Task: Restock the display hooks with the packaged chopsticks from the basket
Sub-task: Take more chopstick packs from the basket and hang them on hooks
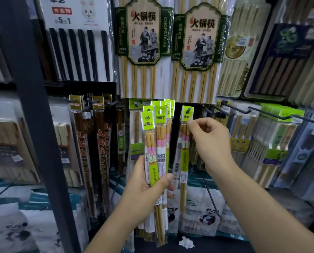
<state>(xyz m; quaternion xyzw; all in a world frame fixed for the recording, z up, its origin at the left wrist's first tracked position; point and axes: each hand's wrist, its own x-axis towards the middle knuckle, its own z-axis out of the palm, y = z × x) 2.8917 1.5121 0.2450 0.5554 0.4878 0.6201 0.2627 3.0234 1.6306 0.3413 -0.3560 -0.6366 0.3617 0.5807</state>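
While left hand (141, 185) grips packs (149, 123), right hand (210, 141) pinches another pack (184, 157).

You're in a shop: peg hooks (273, 114) hung with retail chopstick packs (143, 42), printed header cards (188, 113), a barcode sticker (176, 168) on one, panda-print bags (203, 214) stacked below.

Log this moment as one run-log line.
left hand: grips pack bundle | right hand: pinches single pack header at hook tip | step: hanging pack
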